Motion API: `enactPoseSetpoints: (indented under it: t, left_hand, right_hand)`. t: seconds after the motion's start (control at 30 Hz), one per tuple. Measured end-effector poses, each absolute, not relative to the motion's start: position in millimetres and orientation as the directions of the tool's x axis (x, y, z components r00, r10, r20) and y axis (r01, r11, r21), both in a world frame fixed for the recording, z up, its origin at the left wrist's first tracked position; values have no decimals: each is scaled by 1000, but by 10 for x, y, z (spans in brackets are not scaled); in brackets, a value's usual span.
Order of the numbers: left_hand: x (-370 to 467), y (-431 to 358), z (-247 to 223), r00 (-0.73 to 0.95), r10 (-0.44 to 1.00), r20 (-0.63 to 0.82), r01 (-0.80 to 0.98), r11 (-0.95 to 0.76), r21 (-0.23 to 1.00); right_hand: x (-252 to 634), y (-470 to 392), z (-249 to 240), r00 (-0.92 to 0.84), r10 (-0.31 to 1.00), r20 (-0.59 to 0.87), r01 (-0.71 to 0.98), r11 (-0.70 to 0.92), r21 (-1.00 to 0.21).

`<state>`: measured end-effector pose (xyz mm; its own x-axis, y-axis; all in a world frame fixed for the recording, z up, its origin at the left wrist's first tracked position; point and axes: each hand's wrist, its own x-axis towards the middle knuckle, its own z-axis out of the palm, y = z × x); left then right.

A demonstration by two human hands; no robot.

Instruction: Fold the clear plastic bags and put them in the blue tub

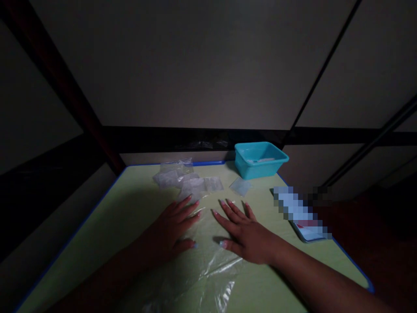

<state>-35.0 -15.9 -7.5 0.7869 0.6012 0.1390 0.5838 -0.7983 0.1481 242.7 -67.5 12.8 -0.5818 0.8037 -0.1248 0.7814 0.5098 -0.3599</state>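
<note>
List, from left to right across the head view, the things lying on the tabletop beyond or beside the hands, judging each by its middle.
Cluster of translucent plastic pieces → single pale square piece → turquoise basin → long flat object, largely pixelated.

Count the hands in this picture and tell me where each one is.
2: the left hand, near the pale packets, and the right hand, near the bluish square. Both are palm down; no other hand shows.
</note>
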Motion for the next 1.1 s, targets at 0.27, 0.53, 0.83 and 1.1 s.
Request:
enactPoseSetpoints:
  t: [0.27, 0.53, 0.83, 1.1]
  left_hand:
    - [-317, -237, -40, 806, 592, 24, 577, -793, 198]
    - [-294, -268, 48, 784, 618, 59, 605, -782, 148]
    - [-349, -235, 8, 787, 617, -21, 614, -778, 135]
    - [-367, -164, -54, 818, 572, 60, 565, -819, 102]
  right_hand:
    - [2436, -680, 119, -568, 812, -134, 797, 503, -334]
    - [2480, -744, 296, -606, 791, -80, 741, 525, -419]
    - [2595, -1145, 658, -958, 221, -184, 287, 713, -640]
    - [2522, -1155, 500, -934, 329, -136, 330, 655, -680]
